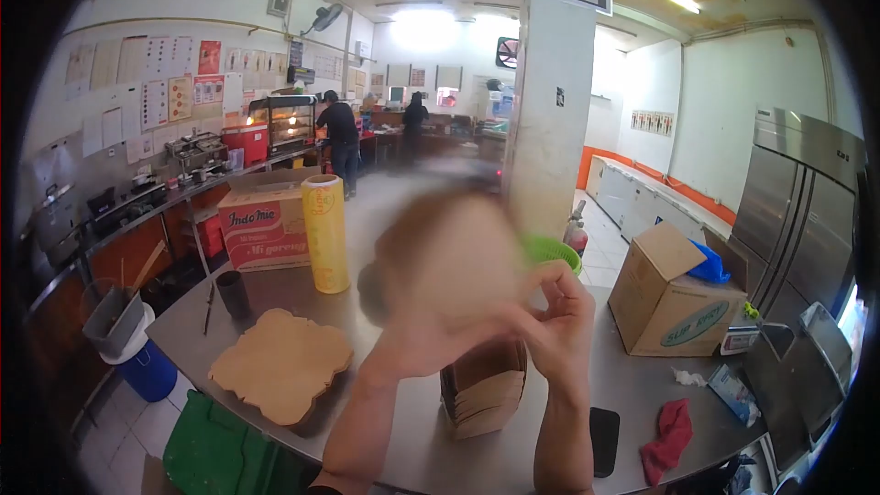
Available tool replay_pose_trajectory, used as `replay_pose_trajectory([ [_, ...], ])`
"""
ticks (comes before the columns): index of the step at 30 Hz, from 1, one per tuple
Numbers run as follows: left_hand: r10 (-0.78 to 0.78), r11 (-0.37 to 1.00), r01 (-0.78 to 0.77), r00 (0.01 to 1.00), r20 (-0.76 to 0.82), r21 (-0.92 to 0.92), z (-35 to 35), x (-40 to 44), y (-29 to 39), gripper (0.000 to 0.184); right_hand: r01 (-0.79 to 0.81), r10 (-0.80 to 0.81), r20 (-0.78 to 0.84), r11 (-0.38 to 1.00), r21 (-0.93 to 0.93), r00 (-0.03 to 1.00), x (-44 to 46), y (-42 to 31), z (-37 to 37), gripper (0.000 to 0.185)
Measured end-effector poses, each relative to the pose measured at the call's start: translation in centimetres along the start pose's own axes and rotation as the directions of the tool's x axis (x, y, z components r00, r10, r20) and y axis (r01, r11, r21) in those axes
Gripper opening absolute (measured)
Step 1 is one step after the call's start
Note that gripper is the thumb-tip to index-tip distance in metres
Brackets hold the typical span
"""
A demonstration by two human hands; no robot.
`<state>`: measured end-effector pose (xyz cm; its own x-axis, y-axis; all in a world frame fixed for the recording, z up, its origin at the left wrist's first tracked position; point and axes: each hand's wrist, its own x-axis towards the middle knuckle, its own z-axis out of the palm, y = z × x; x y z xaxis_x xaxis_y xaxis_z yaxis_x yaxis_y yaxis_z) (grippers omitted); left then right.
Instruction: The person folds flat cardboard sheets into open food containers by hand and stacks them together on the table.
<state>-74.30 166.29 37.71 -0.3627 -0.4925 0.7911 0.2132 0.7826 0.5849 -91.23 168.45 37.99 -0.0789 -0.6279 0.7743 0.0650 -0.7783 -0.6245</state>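
A brown cardboard piece (458, 266), blurred by motion, is held up over the steel table between my two hands. My left hand (412, 344) grips its lower left side, and my right hand (555, 312) pinches its lower right edge. Below them a stack of folded brown cardboard trays (488, 399) stands on the table. Flat brown cardboard blanks (282, 365) lie in a pile to the left of my left forearm.
On the steel table (403, 445) stand an Indomie box (266, 229), a yellow roll (326, 234), a dark cup (234, 293), a right-hand carton (676, 298), a black phone (603, 440) and a red cloth (667, 440). Two people stand farther back.
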Motion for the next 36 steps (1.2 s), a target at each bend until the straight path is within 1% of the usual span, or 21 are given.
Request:
replay_pose_trajectory([
  [1,-0.038,0.981,0.022,0.996,-0.082,-0.192,0.2,0.0,-0.2,0.043,-0.02,0.019,0.044,0.999,0.031,0.999,0.2,-0.2,-0.2,0.035],
  [2,-0.038,0.981,0.02,0.995,-0.088,-0.192,0.1,0.1,-0.1,0.043,-0.043,0.037,0.087,0.997,0.06,0.996,0.4,-0.4,-0.4,0.031],
  [6,0.033,0.999,-0.031,0.998,-0.044,0.029,-0.3,0.1,-0.3,0.04,-0.096,0.077,0.134,0.985,0.141,0.988,0.6,0.1,-1.1,0.025],
  [7,0.062,0.993,-0.059,0.998,-0.028,0.099,-0.3,0.0,-0.6,0.039,-0.167,0.147,0.112,0.964,0.205,0.983,0.7,0.8,-1.1,0.024],
  [8,0.059,0.994,-0.057,0.998,-0.026,0.098,-0.2,0.0,-0.7,0.039,-0.234,0.216,0.095,0.935,0.268,0.972,0.7,1.1,-1.1,0.024],
  [11,0.05,0.996,-0.047,0.998,-0.038,0.072,-0.1,0.0,-0.9,0.036,-0.28,0.257,0.113,0.909,0.31,0.96,0.6,1.4,-0.8,0.024],
  [15,0.004,0.999,-0.004,1.0,-0.007,0.053,-1.1,-0.3,-1.7,0.032,-0.273,0.232,0.153,0.893,0.357,0.961,0.4,1.6,-0.8,0.024],
  [17,-0.037,0.998,0.034,0.998,0.052,0.055,-2.0,-0.7,-1.7,0.031,-0.235,0.204,0.154,0.946,0.225,0.967,0.2,0.8,-0.4,0.022],
  [19,0.081,0.952,-0.097,0.994,0.068,0.29,-2.9,-0.9,-1.4,0.031,-0.165,0.14,0.124,0.962,0.217,0.982,0.0,0.5,0.3,0.022],
  [20,0.07,0.954,-0.092,0.994,0.085,0.284,-3.4,-1.1,-1.2,0.031,-0.093,0.074,0.103,0.975,0.203,0.992,0.0,0.3,0.5,0.025],
  [21,0.101,0.933,-0.14,0.986,0.13,0.333,-3.9,-1.3,-0.9,0.037,-0.097,0.082,0.08,0.974,0.205,0.993,0.0,0.1,0.5,0.025],
  [22,0.131,0.907,-0.19,0.975,0.178,0.376,-4.0,-1.4,-0.6,0.042,0.008,-0.012,0.103,0.999,0.041,0.995,0.0,-0.1,0.4,0.033],
  [23,0.121,0.911,-0.189,0.972,0.2,0.368,-3.6,-1.4,-0.1,0.042,0.117,-0.1,0.14,0.986,-0.122,0.985,0.1,-0.5,0.2,0.042],
  [24,0.125,0.964,-0.139,0.989,0.076,0.225,-3.2,-1.5,0.5,0.043,0.178,-0.128,0.194,0.947,-0.267,0.973,0.1,-1.4,-0.1,0.057],
  [26,0.097,0.993,-0.094,0.995,-0.038,0.072,-3.1,-1.9,0.6,0.044,0.19,-0.143,0.183,0.945,-0.267,0.973,0.0,-2.0,0.0,0.058],
  [28,0.047,0.997,-0.049,0.998,0.044,0.057,-4.0,-2.2,0.7,0.032,0.211,-0.163,0.19,0.941,-0.264,0.968,-0.1,-2.1,0.1,0.06],
  [29,0.03,0.998,-0.034,0.997,0.072,0.054,-4.4,-2.2,0.7,0.028,0.224,-0.176,0.199,0.943,-0.248,0.964,-0.2,-2.2,0.1,0.058],
  [31,0.112,0.988,-0.133,0.967,0.23,0.08,-4.9,-1.7,0.8,0.021,0.238,-0.191,0.21,0.944,-0.23,0.959,-0.3,-2.0,-0.1,0.056],
  [33,0.163,0.978,-0.196,0.932,0.323,0.074,-5.0,-1.5,0.6,0.019,-0.014,0.001,0.262,0.999,0.045,0.965,-0.6,-1.7,-0.8,0.046],
  [34,0.188,0.972,-0.225,0.912,0.365,0.063,-5.0,-1.5,0.5,0.019,-0.014,0.001,0.265,0.999,0.045,0.964,-0.6,-1.5,-1.2,0.046],
  [36,0.217,0.966,-0.252,0.91,0.353,0.057,-5.0,-1.5,0.4,0.019,-0.11,0.028,0.352,0.97,0.217,0.935,-0.7,-1.2,-1.8,0.034],
])
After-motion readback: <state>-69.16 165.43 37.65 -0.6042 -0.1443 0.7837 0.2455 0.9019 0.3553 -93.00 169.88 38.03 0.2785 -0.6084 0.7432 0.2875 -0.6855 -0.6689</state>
